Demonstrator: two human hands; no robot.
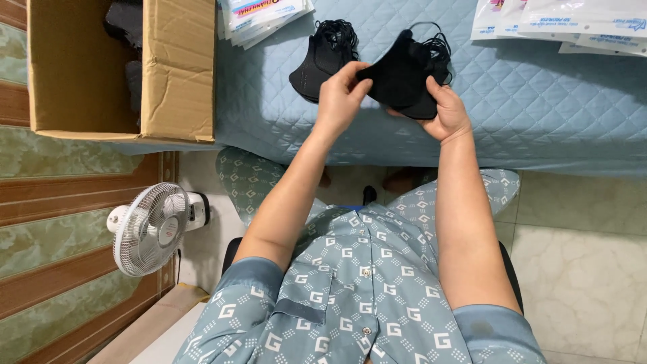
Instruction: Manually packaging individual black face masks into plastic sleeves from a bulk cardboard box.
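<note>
I hold a stack of black face masks with black ear loops above the edge of a light blue quilted bed. My right hand cups the stack from below. My left hand pinches the stack's left tip between thumb and fingers. A second pile of black masks lies on the quilt just behind my left hand.
An open cardboard box with dark items inside sits on the bed at left. Packets in white wrappers lie at top centre and top right. A small white fan stands on the floor by the wall.
</note>
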